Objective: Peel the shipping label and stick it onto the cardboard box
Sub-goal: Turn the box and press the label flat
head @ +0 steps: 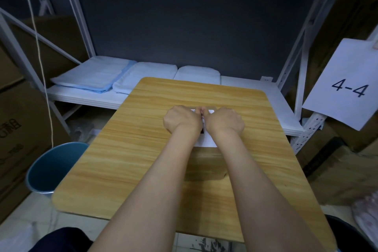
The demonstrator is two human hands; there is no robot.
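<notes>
A white shipping label (206, 142) with black print lies between my wrists, mostly hidden by my hands. It rests on top of a small brown cardboard box (206, 166) that stands on the wooden table (133, 149) between my forearms. My left hand (182, 118) and my right hand (224, 119) sit side by side over the label's far end. Their fingers are curled down and the thumbs meet at the label's far edge. Both appear to pinch the label there, though the fingertips are hidden.
A blue bin (51, 168) stands on the floor left of the table. Behind the table a white metal shelf (255, 88) carries folded white and blue cloths (96, 76). A paper sign reading 4-4 (345, 84) hangs at the right. Big cartons (18, 129) flank both sides.
</notes>
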